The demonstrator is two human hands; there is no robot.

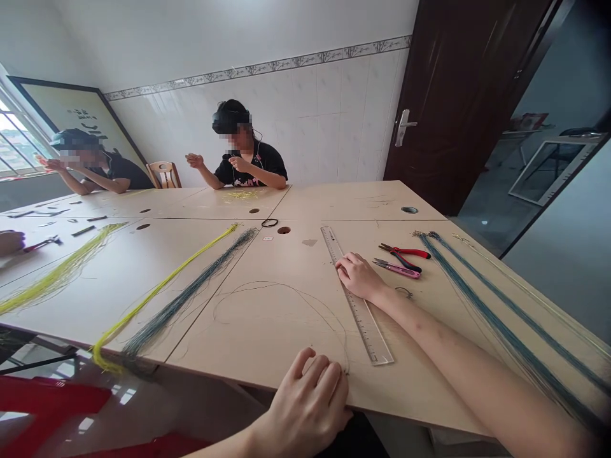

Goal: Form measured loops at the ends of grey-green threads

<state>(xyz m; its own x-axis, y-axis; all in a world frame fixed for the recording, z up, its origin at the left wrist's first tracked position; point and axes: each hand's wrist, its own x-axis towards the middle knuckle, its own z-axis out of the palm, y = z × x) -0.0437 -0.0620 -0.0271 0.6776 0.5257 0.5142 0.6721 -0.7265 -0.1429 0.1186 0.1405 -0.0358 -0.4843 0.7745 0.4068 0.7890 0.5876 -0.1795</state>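
The right hand (358, 275) rested on the clear ruler (365, 319); the left hand (312, 401) was curled at the counter's (286, 327) near edge, beside a strand (277, 283) looped across it. Whether either grip grasped anything could not be told. Pliers (398, 249) lay nearby.
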